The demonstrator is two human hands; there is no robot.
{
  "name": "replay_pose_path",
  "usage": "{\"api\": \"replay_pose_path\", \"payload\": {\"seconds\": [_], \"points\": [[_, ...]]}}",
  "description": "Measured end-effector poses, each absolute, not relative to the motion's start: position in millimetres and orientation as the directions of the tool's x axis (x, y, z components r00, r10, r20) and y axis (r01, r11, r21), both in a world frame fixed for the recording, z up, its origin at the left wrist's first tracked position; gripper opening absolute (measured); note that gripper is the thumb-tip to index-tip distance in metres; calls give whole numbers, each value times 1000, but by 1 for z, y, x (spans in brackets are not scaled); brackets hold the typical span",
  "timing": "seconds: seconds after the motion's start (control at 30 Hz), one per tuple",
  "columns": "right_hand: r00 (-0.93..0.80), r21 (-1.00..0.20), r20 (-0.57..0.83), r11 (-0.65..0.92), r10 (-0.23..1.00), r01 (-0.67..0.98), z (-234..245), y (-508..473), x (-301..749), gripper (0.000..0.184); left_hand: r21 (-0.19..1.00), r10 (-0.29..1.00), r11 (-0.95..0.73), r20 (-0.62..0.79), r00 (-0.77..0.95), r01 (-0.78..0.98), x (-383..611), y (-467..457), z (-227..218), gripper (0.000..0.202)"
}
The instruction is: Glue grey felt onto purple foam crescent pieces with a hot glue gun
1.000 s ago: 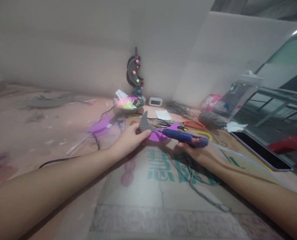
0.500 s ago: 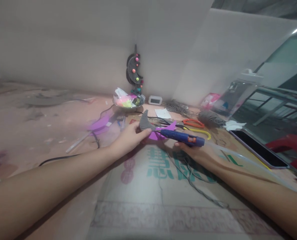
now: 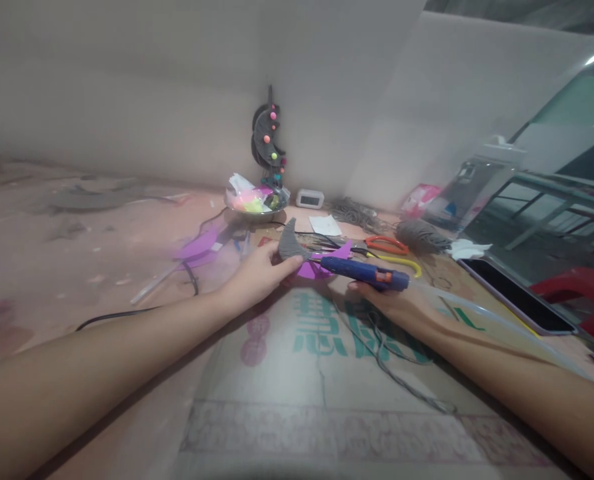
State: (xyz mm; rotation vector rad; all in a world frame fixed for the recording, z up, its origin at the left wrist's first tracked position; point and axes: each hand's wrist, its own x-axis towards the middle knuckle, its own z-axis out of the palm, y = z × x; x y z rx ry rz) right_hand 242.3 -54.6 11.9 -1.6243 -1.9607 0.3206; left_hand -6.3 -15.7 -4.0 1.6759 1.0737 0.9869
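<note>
My left hand (image 3: 257, 277) pinches a curved grey felt piece (image 3: 289, 244) that stands up from a purple cut-out shape (image 3: 321, 263) on the cardboard sheet (image 3: 327, 360). My right hand (image 3: 389, 300) grips a blue hot glue gun (image 3: 364, 272); its nozzle points left and meets the purple shape beside the grey piece. A clear glue stick (image 3: 477, 315) sticks out behind the gun, and its cord (image 3: 401, 380) trails across the cardboard.
A metal bowl of bright scraps (image 3: 257, 200) and a black crescent ornament with coloured balls (image 3: 269, 143) stand at the wall. Orange scissors (image 3: 387, 245), grey yarn (image 3: 421, 237), a white clock (image 3: 310, 199), another purple piece (image 3: 199, 245) and a phone (image 3: 519, 297) lie around.
The glue gun's rear has dropped slightly and both hands have shifted a little; the grip on the grey piece and the gun is the same.
</note>
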Motion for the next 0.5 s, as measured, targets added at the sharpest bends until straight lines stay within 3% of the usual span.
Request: {"api": "replay_pose_path", "payload": {"seconds": [0.17,0.5], "points": [[-76,-547,355,273,932,791,6,-52,243,24,939,940,-232,150,306,254,-6,-16,-4,31],[-87,-570,311,259,946,780,13,-56,240,20,939,941,-235,155,302,251,-7,-15,-7,30]]}}
